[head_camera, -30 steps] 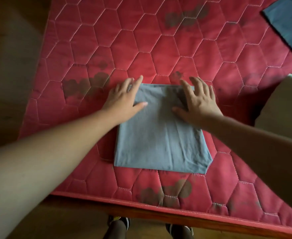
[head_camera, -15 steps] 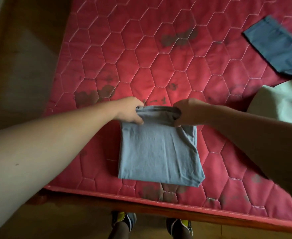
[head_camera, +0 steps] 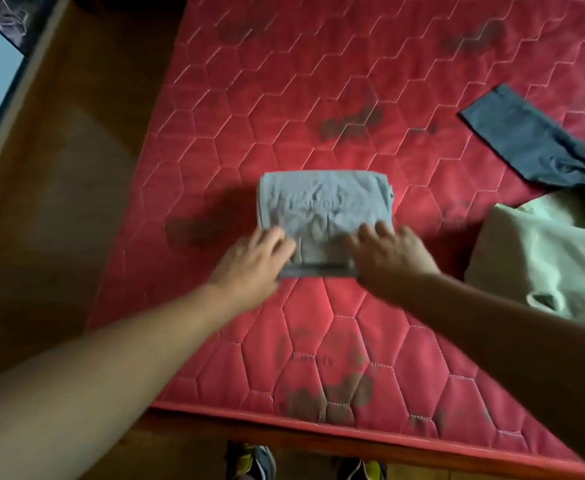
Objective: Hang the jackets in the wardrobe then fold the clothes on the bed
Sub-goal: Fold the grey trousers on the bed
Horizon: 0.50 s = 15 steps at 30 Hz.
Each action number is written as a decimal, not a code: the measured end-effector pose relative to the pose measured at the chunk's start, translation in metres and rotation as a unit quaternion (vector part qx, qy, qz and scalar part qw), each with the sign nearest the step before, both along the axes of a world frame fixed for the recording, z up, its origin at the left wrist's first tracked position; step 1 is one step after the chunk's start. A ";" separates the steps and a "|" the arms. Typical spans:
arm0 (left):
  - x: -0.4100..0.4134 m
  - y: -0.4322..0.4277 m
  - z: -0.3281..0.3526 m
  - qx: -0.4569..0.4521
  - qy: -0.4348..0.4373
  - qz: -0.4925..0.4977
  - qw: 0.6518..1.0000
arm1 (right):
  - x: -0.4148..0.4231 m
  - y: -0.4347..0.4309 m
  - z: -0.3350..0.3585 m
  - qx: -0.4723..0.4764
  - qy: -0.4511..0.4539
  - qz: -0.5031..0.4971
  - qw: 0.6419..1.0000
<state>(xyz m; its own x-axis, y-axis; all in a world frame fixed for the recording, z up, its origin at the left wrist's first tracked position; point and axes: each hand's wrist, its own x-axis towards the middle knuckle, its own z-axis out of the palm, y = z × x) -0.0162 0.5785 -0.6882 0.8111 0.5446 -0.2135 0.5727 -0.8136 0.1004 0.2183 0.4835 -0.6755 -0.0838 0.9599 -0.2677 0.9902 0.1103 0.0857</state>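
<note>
Left hand [head_camera: 249, 261]: fingers loosely spread, palm down on the near-left corner of the folded grey garment [head_camera: 324, 209]; pressing, not gripping. Right hand [head_camera: 389, 258]: likewise flat and open-fingered on the near-right corner. Frame blurred; fingertip detail unclear. Garment lies as a compact rectangle just beyond both hands, on the red hexagon-quilted mattress [head_camera: 353, 341], dark blotches on it. Right of the right hand: cream garment [head_camera: 554, 258]; beyond it, dark blue garment [head_camera: 533, 147]. Brown floor [head_camera: 59, 202] left of the left hand.
</note>
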 end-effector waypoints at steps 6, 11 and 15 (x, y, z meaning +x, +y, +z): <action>-0.012 -0.035 -0.072 -0.028 -0.013 0.064 0.997 | -0.016 -0.035 -0.068 -0.045 0.093 -0.070 0.992; 0.032 -0.016 -0.118 0.021 -0.027 0.127 0.991 | -0.014 0.007 -0.117 -0.016 0.098 -0.152 0.983; 0.033 -0.011 -0.154 0.022 -0.008 0.131 0.991 | -0.016 0.009 -0.161 0.028 0.075 -0.165 0.983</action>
